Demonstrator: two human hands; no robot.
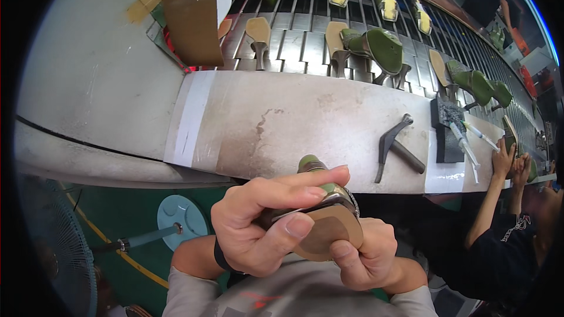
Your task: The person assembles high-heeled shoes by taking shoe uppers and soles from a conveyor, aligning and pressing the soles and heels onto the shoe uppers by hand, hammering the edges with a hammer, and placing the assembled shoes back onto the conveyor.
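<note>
Close to my chest, off the table's front edge, I hold a shoe [320,236] on a green last, its tan sole turned up toward me. My left hand [258,223] wraps round it, thumb on the sole's edge and fingers across the upper side. With the thumb on the sole, my right hand [371,253] pinches the rounded end; its other fingers are mostly hidden behind. A sparkly trim runs along the shoe's far side. On the table beyond lies a hammer [390,147] with a dark head and grey handle.
A black foam block [449,132] holds slim white tools at the table's right. Behind it runs a slatted metal conveyor [299,50] carrying heeled shoes on green lasts [376,50]. A brown board [194,26] stands at left. A co-worker's hands [510,161] work at right. A fan [64,252] stands lower left.
</note>
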